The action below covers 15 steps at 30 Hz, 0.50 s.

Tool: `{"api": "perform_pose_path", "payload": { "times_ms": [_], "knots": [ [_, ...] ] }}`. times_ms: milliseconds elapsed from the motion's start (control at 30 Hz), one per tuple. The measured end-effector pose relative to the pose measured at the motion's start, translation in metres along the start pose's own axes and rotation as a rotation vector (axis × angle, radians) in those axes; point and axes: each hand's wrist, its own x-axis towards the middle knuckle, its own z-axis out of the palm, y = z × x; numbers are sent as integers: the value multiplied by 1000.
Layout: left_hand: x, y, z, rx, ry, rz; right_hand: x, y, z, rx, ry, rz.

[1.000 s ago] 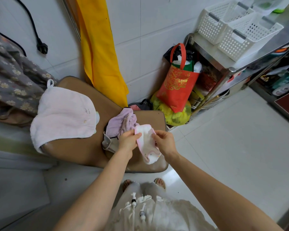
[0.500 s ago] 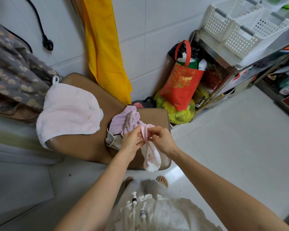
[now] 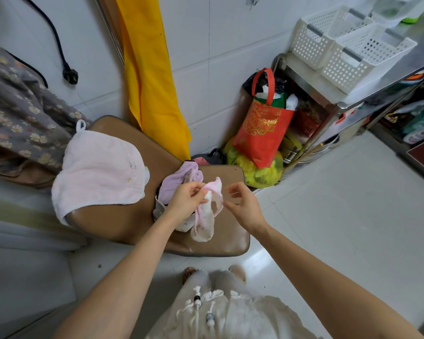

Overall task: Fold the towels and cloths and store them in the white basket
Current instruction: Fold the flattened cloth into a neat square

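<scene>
My left hand (image 3: 187, 200) pinches the top of a small pink-and-white cloth (image 3: 205, 221), which hangs folded over the brown seat (image 3: 123, 221). My right hand (image 3: 242, 204) hovers just right of the cloth, fingers loosely curled, holding nothing. Behind my left hand lies a crumpled lilac cloth (image 3: 175, 181) on a small pile. A larger pale pink towel (image 3: 98, 172) is spread over the left of the seat. Two white perforated baskets (image 3: 348, 47) stand on the steel shelf at the upper right.
A yellow cloth (image 3: 149, 77) hangs down the tiled wall behind the seat. A red bag (image 3: 262, 133) and a yellow-green bag (image 3: 264, 172) sit on the floor beside the steel rack (image 3: 353, 104). Grey flowered fabric (image 3: 20, 113) lies at the left. White floor tiles (image 3: 340, 216) spread to the right.
My right hand has let go of the pink-and-white cloth and drawn slightly right. The cloth, spread between both hands a second ago, now hangs bunched from my left hand alone.
</scene>
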Motion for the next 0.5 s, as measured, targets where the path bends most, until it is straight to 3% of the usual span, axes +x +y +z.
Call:
{"api": "perform_pose_path", "payload": {
  "times_ms": [167, 367, 433, 500],
  "knots": [
    [4, 23, -9, 198, 78, 215, 4, 2, 3, -116, 25, -63],
    [7, 37, -7, 303, 157, 385, 8, -19, 17, -194, 192, -159],
    [6, 42, -9, 287, 166, 437, 15, -21, 16, -268, 287, -214],
    [4, 46, -15, 243, 162, 472, 23, -17, 11, -315, 240, -322]
  ]
}}
